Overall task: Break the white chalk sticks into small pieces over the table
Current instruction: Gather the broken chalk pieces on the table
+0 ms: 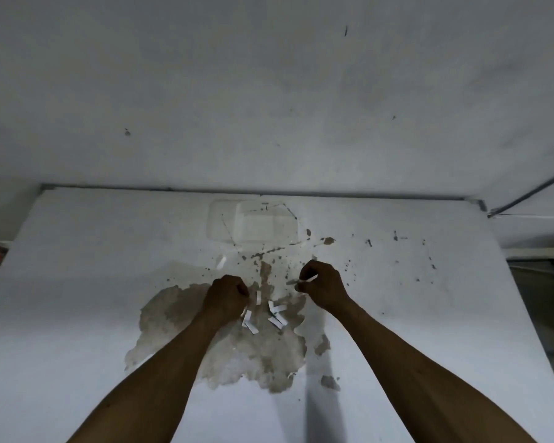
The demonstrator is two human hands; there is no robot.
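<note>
Over the table (77, 282), the right hand (325, 284) pinches a light, brittle chalk stick (309, 278), probably best gripped near mid-length; the curled left hand (227, 295) may hold something, but I cannot tell.

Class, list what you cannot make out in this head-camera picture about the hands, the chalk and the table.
- Head view: whether the left hand holds chalk; its curled fingers hide the palm.
- Head view: length of the thin white chalk stick pinched by the right hand; fingers cover most of it.
- Head view: count of the small white chalk pieces; overlapping and tiny.
- Head view: near edge of the white table; cut by the frame.
</note>
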